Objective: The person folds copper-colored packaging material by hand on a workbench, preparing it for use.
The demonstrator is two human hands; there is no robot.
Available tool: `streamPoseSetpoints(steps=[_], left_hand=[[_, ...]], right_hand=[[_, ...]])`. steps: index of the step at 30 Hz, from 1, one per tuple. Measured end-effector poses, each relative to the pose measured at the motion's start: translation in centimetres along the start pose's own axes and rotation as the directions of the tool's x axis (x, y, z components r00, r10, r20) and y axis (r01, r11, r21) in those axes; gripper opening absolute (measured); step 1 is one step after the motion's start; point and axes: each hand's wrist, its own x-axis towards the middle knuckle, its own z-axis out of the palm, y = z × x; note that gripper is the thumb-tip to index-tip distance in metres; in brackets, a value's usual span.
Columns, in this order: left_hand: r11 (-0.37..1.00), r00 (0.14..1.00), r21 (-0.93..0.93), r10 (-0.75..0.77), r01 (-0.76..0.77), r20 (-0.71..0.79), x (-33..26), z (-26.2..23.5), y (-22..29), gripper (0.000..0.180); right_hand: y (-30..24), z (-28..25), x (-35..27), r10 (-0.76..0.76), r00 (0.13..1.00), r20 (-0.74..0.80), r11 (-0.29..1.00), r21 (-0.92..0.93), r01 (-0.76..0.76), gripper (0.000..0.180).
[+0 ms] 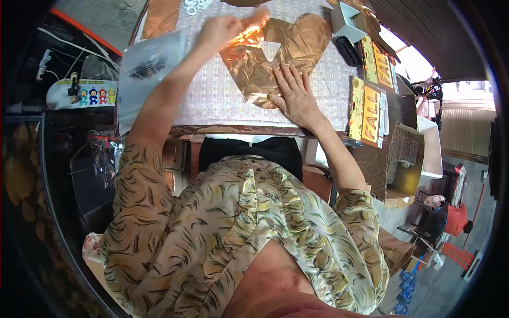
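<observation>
A shiny copper-coloured foil balloon [305,40], flat and creased, lies on the table in front of me, with a small hole through its middle. My right hand [297,98] rests palm down on its near edge, fingers stretched out over the foil. At its far left, my left hand [220,33] has its fingers closed on a part of the balloon that is folded over and catches bright light. Its fingertips are partly hidden. Beside my left forearm lies a stack of clear plastic bags [169,50].
Another copper foil piece [160,18] and white rings [196,5] lie at the far left. On the right are printed orange-and-yellow packages [366,111], a black object [347,50] and a white box [347,21]. An open cardboard box [405,159] stands past the table's right edge.
</observation>
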Motion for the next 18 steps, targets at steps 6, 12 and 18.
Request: streamPoseSetpoints(steps=[6,12,18], left_hand=[[0.966,0.92,-0.188,-0.231,0.178,-0.316,7.0,-2.0,-11.3,0.038],[0.936,0.837,-0.116,-0.348,0.331,-0.423,8.3,-1.3,-10.8,0.03],[0.962,0.894,-0.248,-0.212,0.119,-0.396,9.4,-0.9,-14.7,0.025]], right_hand=[[-1.8,-0.1,1.0,-0.027,1.0,0.014,0.998,0.055,0.026,0.072],[-2.2,-0.6,0.2,0.004,1.0,0.027,0.994,0.105,-0.007,0.073],[-2.9,-0.2,0.9,0.011,1.0,0.0,0.997,0.072,-0.011,0.074]])
